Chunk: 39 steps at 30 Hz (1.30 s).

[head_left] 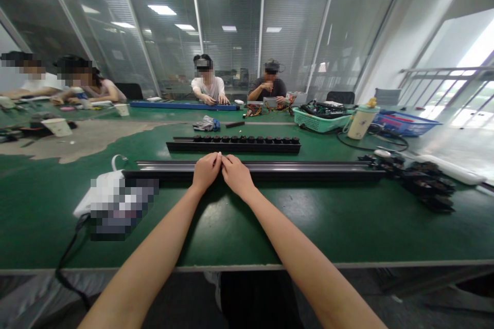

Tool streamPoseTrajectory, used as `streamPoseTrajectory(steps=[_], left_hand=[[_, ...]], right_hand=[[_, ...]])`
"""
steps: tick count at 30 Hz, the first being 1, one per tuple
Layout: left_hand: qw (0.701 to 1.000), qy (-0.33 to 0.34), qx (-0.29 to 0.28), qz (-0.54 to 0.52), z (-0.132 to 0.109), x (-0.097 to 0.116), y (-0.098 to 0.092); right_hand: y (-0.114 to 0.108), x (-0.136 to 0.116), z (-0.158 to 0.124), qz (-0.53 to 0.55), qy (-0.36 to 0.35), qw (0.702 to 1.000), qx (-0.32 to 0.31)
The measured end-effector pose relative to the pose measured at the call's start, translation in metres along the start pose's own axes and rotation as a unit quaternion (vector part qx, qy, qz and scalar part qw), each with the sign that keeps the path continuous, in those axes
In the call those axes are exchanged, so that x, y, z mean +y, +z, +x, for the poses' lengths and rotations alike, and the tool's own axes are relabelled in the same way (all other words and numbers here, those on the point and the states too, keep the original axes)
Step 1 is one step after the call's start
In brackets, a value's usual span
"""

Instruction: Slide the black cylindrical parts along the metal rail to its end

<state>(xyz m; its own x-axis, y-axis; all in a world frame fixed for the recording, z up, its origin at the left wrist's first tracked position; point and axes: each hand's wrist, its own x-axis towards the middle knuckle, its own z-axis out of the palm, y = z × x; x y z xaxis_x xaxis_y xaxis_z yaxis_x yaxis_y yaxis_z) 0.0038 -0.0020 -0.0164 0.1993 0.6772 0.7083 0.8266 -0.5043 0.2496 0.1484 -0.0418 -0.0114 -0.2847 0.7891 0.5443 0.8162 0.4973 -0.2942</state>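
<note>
A long black metal channel [316,175] with a shiny inner strip lies crosswise on the green table. Over its middle, my left hand [206,170] and my right hand [237,177] meet fingertip to fingertip. Both hands are closed, the thumbs and fingers pinched together. Whatever they pinch is hidden or too small to name, and I cannot tell whether they touch the channel. Just beyond them lies a shorter black channel [231,147] with a row of round black parts [257,140] along it.
Black parts [428,180] are heaped at the right. A white adapter-like box [102,193] with a cable is at the left. Farther back are a green basket [322,122], a blue basket [409,124], a pale bottle [363,121] and a crumpled cloth [207,124]. Several people sit around the table.
</note>
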Motion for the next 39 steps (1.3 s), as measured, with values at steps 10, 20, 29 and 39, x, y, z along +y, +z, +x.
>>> streamPoseTrajectory(steps=[10,20,29,39], left_hand=[[1.000,-0.001,0.003,-0.003,0.001,-0.001,0.003],[1.000,-0.004,0.003,-0.014,0.000,0.002,0.002],[1.000,-0.012,0.012,-0.001,-0.001,0.004,0.002],[0.994,0.040,-0.010,0.098,-0.006,0.012,0.004]], right_hand=[[0.004,0.000,-0.002,-0.002,0.001,1.000,0.023],[0.001,0.001,-0.004,0.006,0.013,1.000,0.025],[-0.004,0.009,-0.007,-0.018,0.013,0.999,0.035],[-0.001,0.014,-0.010,-0.024,0.038,0.997,0.054]])
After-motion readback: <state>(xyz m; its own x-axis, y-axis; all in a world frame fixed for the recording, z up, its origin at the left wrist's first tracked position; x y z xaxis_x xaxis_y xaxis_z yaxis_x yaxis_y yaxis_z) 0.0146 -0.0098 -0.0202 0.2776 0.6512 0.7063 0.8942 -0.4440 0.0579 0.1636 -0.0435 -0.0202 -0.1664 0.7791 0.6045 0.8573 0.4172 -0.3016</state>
